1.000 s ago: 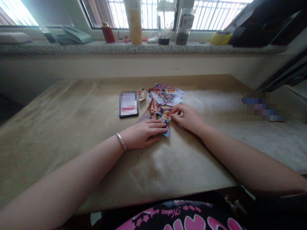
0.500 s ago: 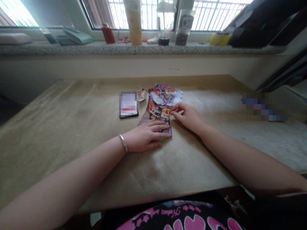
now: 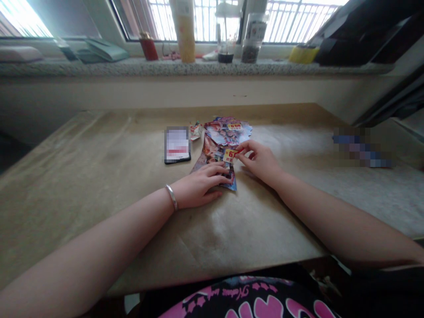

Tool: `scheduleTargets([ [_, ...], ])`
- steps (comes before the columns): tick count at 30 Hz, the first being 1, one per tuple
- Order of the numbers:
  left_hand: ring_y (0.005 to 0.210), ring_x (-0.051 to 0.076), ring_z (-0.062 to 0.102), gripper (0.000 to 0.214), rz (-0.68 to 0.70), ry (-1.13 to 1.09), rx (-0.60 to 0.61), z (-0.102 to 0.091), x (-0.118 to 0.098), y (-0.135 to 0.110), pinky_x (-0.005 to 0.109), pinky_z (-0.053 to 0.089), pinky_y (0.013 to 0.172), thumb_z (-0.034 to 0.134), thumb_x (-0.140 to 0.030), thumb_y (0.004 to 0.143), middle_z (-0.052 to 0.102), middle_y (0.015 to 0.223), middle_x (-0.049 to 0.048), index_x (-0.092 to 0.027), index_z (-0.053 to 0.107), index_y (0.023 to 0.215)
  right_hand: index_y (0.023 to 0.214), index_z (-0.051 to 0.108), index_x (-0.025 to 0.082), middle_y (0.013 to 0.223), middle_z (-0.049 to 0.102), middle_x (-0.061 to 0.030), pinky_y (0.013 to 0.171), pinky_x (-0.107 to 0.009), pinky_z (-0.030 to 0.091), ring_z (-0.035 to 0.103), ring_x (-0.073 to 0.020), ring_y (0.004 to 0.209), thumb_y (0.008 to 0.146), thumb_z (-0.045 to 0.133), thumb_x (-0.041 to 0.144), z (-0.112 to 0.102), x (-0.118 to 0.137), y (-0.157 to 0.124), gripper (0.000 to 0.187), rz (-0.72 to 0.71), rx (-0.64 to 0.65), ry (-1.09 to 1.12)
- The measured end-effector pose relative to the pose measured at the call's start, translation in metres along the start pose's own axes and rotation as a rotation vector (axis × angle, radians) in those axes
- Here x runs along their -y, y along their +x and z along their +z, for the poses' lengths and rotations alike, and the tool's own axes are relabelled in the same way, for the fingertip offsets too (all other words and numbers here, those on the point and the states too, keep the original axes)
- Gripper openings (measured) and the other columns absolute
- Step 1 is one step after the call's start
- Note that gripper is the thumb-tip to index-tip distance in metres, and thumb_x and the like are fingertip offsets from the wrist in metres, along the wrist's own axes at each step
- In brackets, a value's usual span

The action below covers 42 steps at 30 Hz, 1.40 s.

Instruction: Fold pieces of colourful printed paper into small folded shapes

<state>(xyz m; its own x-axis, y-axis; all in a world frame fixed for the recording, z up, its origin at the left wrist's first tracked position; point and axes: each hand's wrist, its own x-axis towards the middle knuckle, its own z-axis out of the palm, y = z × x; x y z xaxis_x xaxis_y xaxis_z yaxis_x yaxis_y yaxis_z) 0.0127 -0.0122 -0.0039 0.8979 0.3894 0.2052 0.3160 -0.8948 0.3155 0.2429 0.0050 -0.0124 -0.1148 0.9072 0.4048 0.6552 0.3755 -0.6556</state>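
A colourful printed paper sheet (image 3: pixel 212 152) with a yellow and red price patch (image 3: pixel 229 155) lies on the table in front of me. My left hand (image 3: pixel 202 183) rests flat over its lower part, fingers spread. With thumb and index finger, my right hand (image 3: pixel 256 160) pinches the sheet's right edge at the price patch. A sliver of red shows lifted at those fingertips; whether the paper is tearing or folding I cannot tell. Just beyond lies a fanned stack of similar printed sheets (image 3: pixel 228 132), touching or overlapped by this one.
Left of the papers lies a blurred-out, dark-edged flat object (image 3: pixel 178 145), with a crumpled scrap (image 3: pixel 196 131) beside it. Another blurred item (image 3: pixel 362 150) is at the far right. Bottles, including a yellowish one (image 3: pixel 186 35), line the stone windowsill (image 3: pixel 132 67).
The paper's right edge at the price patch has been lifted or bent by my right fingers, hiding some digits. My left fingers have drawn back slightly to the left.
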Motion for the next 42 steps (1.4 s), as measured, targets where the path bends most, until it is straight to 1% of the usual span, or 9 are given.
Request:
scheduleTargets([
  [8,0.136,0.030,0.031,0.037,-0.033,0.088,0.016,-0.002,-0.002,0.001,0.053,0.028,0.112,0.053,-0.027,0.087,0.046,0.139,0.0094,-0.023,0.056,0.124,0.113,0.044,0.023,0.071,0.056,0.0043,0.059,-0.026,0.047,0.055,-0.0126,0.064,0.077,0.063,0.026,0.002,0.004,-0.004,0.041,-0.070,-0.033,0.134],
  [13,0.135,0.028,0.035,0.044,-0.084,0.063,0.021,0.000,-0.002,0.000,0.047,0.033,0.111,0.053,-0.029,0.087,0.037,0.145,0.0166,-0.013,0.050,0.128,0.099,0.053,0.021,0.068,0.057,0.0035,0.057,-0.024,0.046,0.056,-0.0119,0.063,0.076,0.064,0.030,0.005,0.005,-0.003,0.027,0.010,0.000,0.226],
  [19,0.135,0.026,0.036,0.042,-0.094,0.068,0.050,0.002,-0.001,0.000,0.046,0.033,0.111,0.050,-0.030,0.089,0.041,0.144,0.0145,-0.015,0.051,0.128,0.090,0.052,0.020,0.062,0.053,0.0055,0.055,-0.025,0.043,0.052,-0.0106,0.056,0.073,0.065,0.034,0.012,-0.001,0.000,0.025,0.132,0.044,0.335],
  [23,0.137,0.028,0.031,0.043,-0.087,0.093,0.037,0.002,0.000,0.000,0.049,0.032,0.112,0.051,-0.032,0.088,0.043,0.143,0.0122,-0.016,0.053,0.128,0.090,0.050,0.020,0.066,0.053,0.0052,0.054,-0.025,0.042,0.051,-0.0105,0.057,0.072,0.063,0.031,0.015,-0.003,0.001,0.025,0.123,0.050,0.302],
  [26,0.138,0.031,0.028,0.043,-0.078,0.114,0.020,0.002,0.001,0.000,0.052,0.030,0.112,0.052,-0.033,0.088,0.044,0.142,0.0109,-0.018,0.053,0.129,0.099,0.048,0.020,0.066,0.053,0.0061,0.052,-0.024,0.041,0.050,-0.0099,0.054,0.071,0.063,0.029,0.016,-0.003,-0.001,0.033,0.114,0.076,0.268],
  [32,0.129,0.028,0.041,0.043,-0.075,0.155,0.024,0.001,0.001,0.001,0.049,0.032,0.110,0.049,-0.036,0.090,0.047,0.139,0.0105,-0.022,0.052,0.130,0.114,0.049,0.019,0.065,0.054,0.0056,0.052,-0.025,0.040,0.050,-0.0107,0.054,0.072,0.062,0.028,0.015,-0.004,-0.002,0.045,0.130,0.134,0.156],
  [37,0.127,0.027,0.042,0.048,-0.088,0.141,0.007,0.001,-0.001,0.001,0.046,0.032,0.110,0.050,-0.035,0.088,0.049,0.137,0.0127,-0.016,0.048,0.132,0.118,0.050,0.019,0.065,0.055,0.0048,0.053,-0.026,0.042,0.052,-0.0117,0.055,0.072,0.063,0.028,0.013,-0.002,-0.002,0.050,0.125,0.166,0.057],
  [39,0.128,0.027,0.041,0.049,-0.085,0.143,0.011,0.000,-0.002,0.001,0.046,0.032,0.110,0.050,-0.035,0.088,0.048,0.138,0.0132,-0.015,0.047,0.133,0.120,0.049,0.019,0.064,0.055,0.0052,0.053,-0.026,0.042,0.053,-0.0118,0.055,0.071,0.064,0.027,0.012,-0.001,-0.003,0.052,0.123,0.177,0.066],
  [42,0.129,0.029,0.039,0.049,-0.046,0.179,0.045,0.000,-0.002,0.000,0.049,0.030,0.110,0.050,-0.039,0.088,0.043,0.142,0.0105,-0.022,0.047,0.134,0.124,0.046,0.018,0.063,0.056,0.0058,0.054,-0.025,0.043,0.055,-0.0118,0.056,0.073,0.064,0.026,0.009,-0.001,-0.002,0.055,0.122,0.234,0.165],
])
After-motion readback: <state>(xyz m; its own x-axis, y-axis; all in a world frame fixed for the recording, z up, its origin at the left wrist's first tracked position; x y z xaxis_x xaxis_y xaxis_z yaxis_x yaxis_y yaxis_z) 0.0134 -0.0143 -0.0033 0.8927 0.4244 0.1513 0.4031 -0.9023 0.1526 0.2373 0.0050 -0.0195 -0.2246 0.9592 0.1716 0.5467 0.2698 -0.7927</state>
